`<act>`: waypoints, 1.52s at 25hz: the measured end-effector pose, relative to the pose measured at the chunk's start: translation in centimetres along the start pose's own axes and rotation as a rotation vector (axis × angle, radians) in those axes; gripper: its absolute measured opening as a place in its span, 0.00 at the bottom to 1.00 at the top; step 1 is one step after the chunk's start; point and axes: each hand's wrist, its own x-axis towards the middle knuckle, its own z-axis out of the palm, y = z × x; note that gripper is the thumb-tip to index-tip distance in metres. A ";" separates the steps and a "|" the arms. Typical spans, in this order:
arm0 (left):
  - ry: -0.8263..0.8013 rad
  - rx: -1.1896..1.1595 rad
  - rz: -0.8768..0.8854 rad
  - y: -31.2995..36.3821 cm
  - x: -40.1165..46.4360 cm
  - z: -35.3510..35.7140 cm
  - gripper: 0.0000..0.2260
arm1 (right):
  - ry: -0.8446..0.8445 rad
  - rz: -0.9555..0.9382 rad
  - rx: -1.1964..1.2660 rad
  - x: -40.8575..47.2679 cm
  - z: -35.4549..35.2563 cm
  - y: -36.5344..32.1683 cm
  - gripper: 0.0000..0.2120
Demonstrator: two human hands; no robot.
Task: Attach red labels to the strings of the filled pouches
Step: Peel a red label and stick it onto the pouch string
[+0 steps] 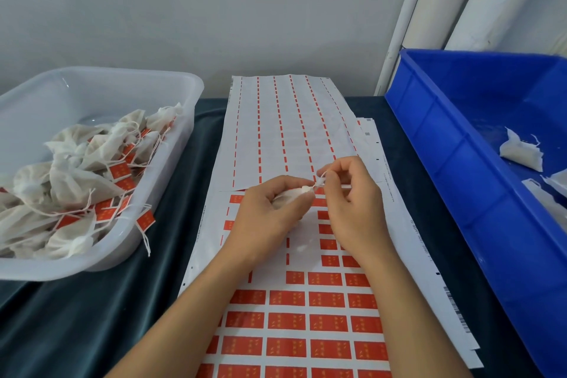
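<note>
The clear tub (171,83) on the left of the table (92,316) holds a heap of pouches already carrying red labels, while the blue bin (429,138) on the right shows only a few unlabelled ones, so the batch appears well advanced. The left hand (267,209) grips one pouch (294,193) above the label sheet (306,301), and the right hand (352,202) pinches its string (319,182). No label is yet on that string; the sheet's far rows are stripped, the near rows remain.
</note>
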 end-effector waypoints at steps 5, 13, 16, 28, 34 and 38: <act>-0.025 0.028 0.025 -0.4 0.1 0.2 0.03 | 0.046 0.004 0.047 0.1 -0.2 0.1 0.06; -0.036 0.041 -0.029 0.2 0.4 0.1 0.03 | 0.171 -0.200 -0.323 -0.1 0.0 0.3 0.08; -0.060 0.051 -0.035 0.6 0.3 0.1 0.06 | 0.217 -0.217 -0.364 -0.3 0.0 0.1 0.07; 0.068 -0.056 -0.066 0.2 0.7 -0.4 0.08 | 0.081 -0.031 -0.127 0.1 -0.9 0.7 0.05; 0.284 -0.293 -0.209 0.0 1.1 -0.7 0.07 | -0.062 0.070 -0.611 -0.2 0.3 1.6 0.15; 0.337 -0.383 -0.223 -0.1 1.1 -0.8 0.07 | -0.091 0.060 -0.769 -0.8 0.4 1.4 0.26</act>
